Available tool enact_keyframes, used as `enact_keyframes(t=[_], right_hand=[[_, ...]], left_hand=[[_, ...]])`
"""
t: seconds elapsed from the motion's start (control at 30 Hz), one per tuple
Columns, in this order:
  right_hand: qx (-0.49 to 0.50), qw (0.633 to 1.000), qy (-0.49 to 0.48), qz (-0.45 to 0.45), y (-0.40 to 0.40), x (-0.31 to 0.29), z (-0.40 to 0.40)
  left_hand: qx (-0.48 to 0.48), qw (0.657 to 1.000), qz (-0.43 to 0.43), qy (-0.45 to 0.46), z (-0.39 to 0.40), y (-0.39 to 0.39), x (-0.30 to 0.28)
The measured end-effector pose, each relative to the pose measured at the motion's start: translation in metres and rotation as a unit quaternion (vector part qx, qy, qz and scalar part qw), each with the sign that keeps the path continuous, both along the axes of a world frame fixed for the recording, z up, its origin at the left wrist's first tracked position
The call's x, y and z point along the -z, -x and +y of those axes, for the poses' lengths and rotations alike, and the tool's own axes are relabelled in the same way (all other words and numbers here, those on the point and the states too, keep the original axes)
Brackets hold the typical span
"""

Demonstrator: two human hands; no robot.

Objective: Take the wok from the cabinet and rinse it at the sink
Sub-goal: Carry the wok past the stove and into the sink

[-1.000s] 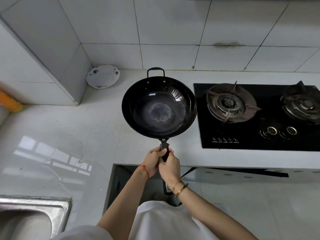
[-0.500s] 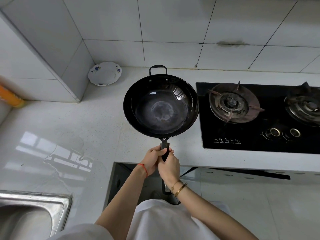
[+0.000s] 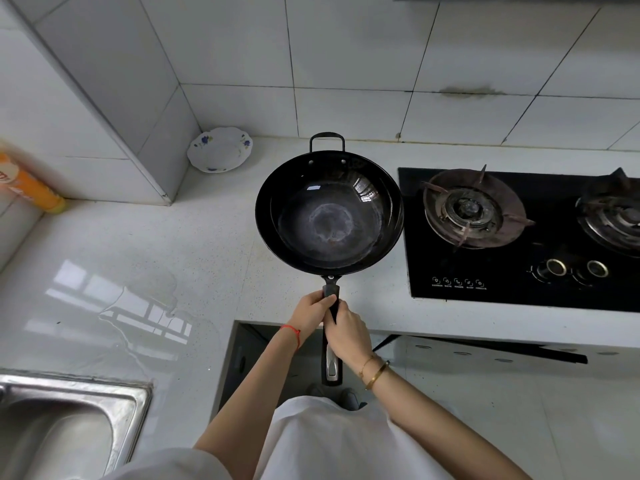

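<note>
Both our left hand (image 3: 313, 311) and right hand (image 3: 348, 336) clasp the round black steel wok (image 3: 329, 213) by its handle above the counter; next we carry it left to the stainless sink (image 3: 135, 400).

The white speckled countertop (image 3: 166, 244) carries a floral plate (image 3: 220, 149) in the back corner, a black two-burner gas hob (image 3: 519, 271) at right, and an orange bottle (image 3: 31, 187) at left. A steel sink (image 3: 69, 420) is set into its front-left area.

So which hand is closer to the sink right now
The left. The left hand grips the wok handle on the side toward the sink, at lower left. The right hand grips it from the far side.
</note>
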State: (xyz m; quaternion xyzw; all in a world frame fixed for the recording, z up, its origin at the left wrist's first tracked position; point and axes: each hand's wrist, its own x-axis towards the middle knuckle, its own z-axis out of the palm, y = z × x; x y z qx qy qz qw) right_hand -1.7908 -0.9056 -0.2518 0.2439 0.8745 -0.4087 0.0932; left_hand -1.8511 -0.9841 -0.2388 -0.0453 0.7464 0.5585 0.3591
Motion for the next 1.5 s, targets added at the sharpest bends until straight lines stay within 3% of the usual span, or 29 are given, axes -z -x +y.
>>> enact_keyframes(t=[0.1,0.2,0.3,0.5,0.73,1.5], right_hand=[[-0.034,0.999,0.016,0.000,-0.006,-0.003,0.012],[-0.096,0.991,-0.094,0.022,-0.012,-0.006,0.029],[-0.122,0.974,-0.184,0.052,-0.014,-0.009,0.045],[-0.109,0.961,-0.229,0.105,-0.019,-0.025,0.064],[-0.106,0.962,-0.211,0.135,-0.032,-0.038,0.074],[-0.122,0.970,-0.169,0.123,-0.062,-0.029,0.081]], left_hand=[[0.044,0.991,0.099,0.074,-0.009,-0.001,0.000],[0.073,0.974,0.168,0.134,-0.025,-0.002,0.002],[0.112,0.934,0.261,0.216,-0.041,-0.005,0.001],[0.090,0.870,0.381,0.299,-0.053,-0.012,-0.013],[0.076,0.846,0.411,0.332,-0.061,-0.027,-0.021],[0.028,0.841,0.413,0.349,-0.053,-0.070,-0.023]])
